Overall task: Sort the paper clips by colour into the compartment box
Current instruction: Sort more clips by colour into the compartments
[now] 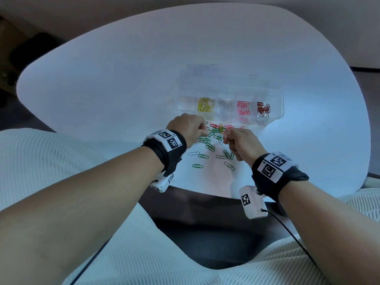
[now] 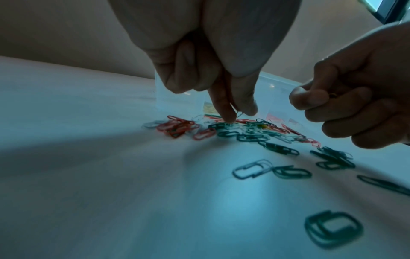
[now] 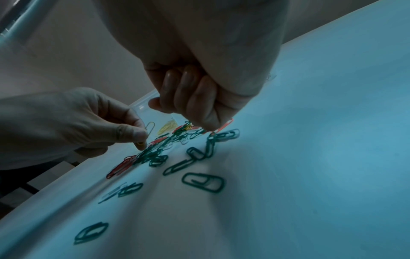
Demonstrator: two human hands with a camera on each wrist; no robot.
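A clear compartment box (image 1: 277,95) stands beyond the hands. It holds yellow clips (image 1: 205,104), white clips (image 1: 225,106), pink clips (image 1: 243,108) and dark red clips (image 1: 263,108) in separate compartments; its left end compartment looks empty. In front of it lies a mixed pile of clips (image 1: 213,133), mostly green with some red. My left hand (image 1: 203,131) is over the pile's left side, and its thumb and forefinger pinch a pale clip (image 3: 150,127). My right hand (image 1: 226,138) hovers over the pile's right side with curled fingers, and a bit of a yellow clip (image 2: 332,95) shows in its grip.
The box's clear lid (image 1: 222,79) lies open behind it. Stray green clips (image 1: 197,166) and a white clip (image 1: 193,153) lie toward the near edge of the white table (image 1: 102,89). My lap, in white ribbed cloth, is below that edge.
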